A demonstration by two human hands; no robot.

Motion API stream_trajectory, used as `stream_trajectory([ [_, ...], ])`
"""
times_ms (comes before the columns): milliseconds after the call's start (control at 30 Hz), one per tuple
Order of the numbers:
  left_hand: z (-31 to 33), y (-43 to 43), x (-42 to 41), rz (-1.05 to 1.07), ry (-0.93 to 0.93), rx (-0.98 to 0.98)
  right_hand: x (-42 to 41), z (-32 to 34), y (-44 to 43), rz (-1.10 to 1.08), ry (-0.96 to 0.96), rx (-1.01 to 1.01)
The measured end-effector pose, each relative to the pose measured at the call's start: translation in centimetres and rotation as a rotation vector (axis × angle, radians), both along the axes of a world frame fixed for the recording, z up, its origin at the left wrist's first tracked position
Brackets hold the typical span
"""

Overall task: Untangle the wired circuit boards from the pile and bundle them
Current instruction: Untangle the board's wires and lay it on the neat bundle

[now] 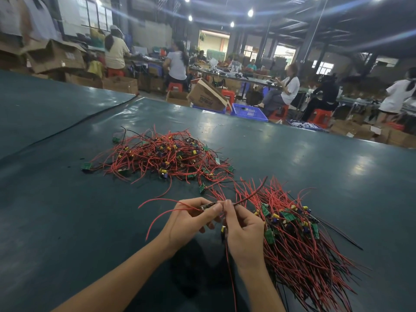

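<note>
A tangled pile (162, 157) of small green circuit boards with red and black wires lies on the dark green table (67, 210), ahead of my hands. To the right lies a sorted bundle (299, 239) of boards with their wires laid roughly parallel. My left hand (191, 221) pinches a small circuit board (208, 206) between thumb and fingers, and red wires curl out to its left. My right hand (243, 230) pinches the wires at that board's right end. One red wire hangs down below my right hand, and a yellow part shows under its fingers.
A loose green board (86, 166) lies at the pile's left edge. A seam in the table cover (78, 124) runs diagonally at far left. Beyond the table's far edge stand cardboard boxes (207, 97), a blue crate (248, 112), red stools and several seated people.
</note>
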State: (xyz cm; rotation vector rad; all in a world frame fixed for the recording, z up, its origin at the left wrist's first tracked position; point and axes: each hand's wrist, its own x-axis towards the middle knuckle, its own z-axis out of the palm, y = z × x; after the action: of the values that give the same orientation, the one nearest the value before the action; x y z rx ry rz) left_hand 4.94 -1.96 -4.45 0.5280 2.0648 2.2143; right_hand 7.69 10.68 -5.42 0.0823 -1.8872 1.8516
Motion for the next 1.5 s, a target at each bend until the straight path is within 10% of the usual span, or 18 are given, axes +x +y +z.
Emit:
stream_trajectory([
  [567,0.1,-0.1,-0.5,-0.058,0.024,-0.005,-0.6,1.2,3.6,-0.284,-0.168,-0.577],
  [933,0.2,0.3,-0.2,-0.019,0.017,-0.021,-0.1,0.0,-1.5,-0.083,-0.218,-0.176],
  [1267,0.2,-0.5,-0.9,-0.084,-0.001,-0.055,-0.7,1.1,3.6,-0.335,-0.217,-0.594],
  [1500,-0.1,-1.2,-1.6,-0.082,-0.386,0.227,-0.5,1.0,2.6,-0.307,-0.146,-0.515],
])
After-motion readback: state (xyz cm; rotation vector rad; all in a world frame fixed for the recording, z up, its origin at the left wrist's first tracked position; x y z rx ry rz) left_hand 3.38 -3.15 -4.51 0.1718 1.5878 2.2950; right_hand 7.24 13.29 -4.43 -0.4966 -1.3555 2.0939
